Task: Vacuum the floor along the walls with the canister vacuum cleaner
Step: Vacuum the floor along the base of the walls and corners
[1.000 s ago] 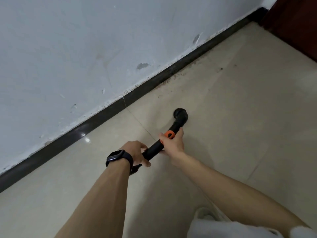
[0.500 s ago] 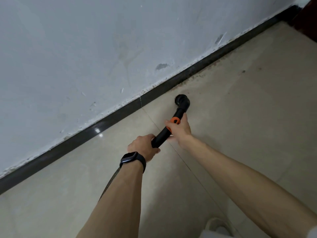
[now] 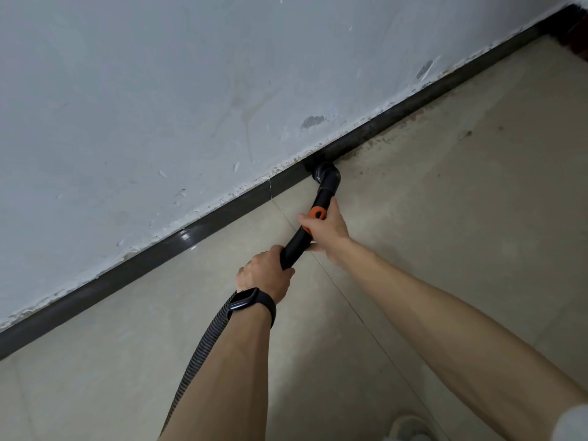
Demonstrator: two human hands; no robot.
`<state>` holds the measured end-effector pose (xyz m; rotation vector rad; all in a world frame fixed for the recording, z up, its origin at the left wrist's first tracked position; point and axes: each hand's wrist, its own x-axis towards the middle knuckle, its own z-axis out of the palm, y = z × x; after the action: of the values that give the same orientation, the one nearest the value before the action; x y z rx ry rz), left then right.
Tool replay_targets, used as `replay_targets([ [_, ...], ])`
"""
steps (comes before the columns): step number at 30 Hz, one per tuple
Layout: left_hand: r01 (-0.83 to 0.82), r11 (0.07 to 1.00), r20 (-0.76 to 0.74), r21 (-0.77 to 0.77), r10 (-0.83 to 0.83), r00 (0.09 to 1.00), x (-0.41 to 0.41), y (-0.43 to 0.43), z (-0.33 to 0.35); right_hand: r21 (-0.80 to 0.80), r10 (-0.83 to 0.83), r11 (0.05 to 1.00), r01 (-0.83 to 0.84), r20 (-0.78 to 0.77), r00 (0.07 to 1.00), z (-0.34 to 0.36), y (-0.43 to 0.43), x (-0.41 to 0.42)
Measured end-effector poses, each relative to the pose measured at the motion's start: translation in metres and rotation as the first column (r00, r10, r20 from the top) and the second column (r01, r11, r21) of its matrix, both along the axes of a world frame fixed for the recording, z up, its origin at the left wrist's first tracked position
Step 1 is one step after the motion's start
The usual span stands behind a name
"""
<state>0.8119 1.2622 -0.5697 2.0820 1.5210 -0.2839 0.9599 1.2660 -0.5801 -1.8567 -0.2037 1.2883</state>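
My right hand and left hand clasp the wand, nozzle at the baseboard; next, I'd sweep along the dust.

A black smartwatch with a dark screen shows low in the middle. Far off at the top right is a sliver of dark reddish-brown wood, too little to name. A blurred pale shoe and some white cloth sit at the bottom edge.

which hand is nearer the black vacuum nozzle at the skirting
Right. The right hand grips the black wand just behind the black vacuum nozzle; the left hand holds the wand's rear end, farther back.
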Motion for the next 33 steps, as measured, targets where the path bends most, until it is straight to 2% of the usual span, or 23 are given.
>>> replay_targets([
  [5, 0.004, 1.000, 0.011, -0.009, -0.004, 1.000, -0.004, 0.002, -0.003, -0.022, 0.005, 1.000, -0.004, 0.068, 0.998, -0.004, -0.001, -0.006],
  [10, 0.062, 0.992, 0.040, -0.114, -0.058, 0.998, 0.004, 0.000, -0.003, -0.054, -0.019, 0.998, 0.027, 0.146, 0.989, -0.011, -0.025, 0.005],
  [16, 0.151, 0.974, 0.078, -0.168, -0.140, 0.987, 0.023, -0.006, -0.002, -0.053, -0.146, 0.985, 0.163, 0.242, 0.959, -0.016, -0.058, 0.023],
  [20, 0.195, 0.964, 0.090, -0.179, -0.182, 0.979, 0.033, -0.010, -0.003, -0.044, -0.218, 0.971, 0.234, 0.232, 0.948, -0.017, -0.072, 0.030],
  [33, 0.028, 0.997, 0.139, -0.071, -0.018, 0.990, 0.030, -0.001, -0.012, 0.004, -0.100, 0.995, 0.100, 0.156, 0.983, -0.006, -0.021, 0.035],
])
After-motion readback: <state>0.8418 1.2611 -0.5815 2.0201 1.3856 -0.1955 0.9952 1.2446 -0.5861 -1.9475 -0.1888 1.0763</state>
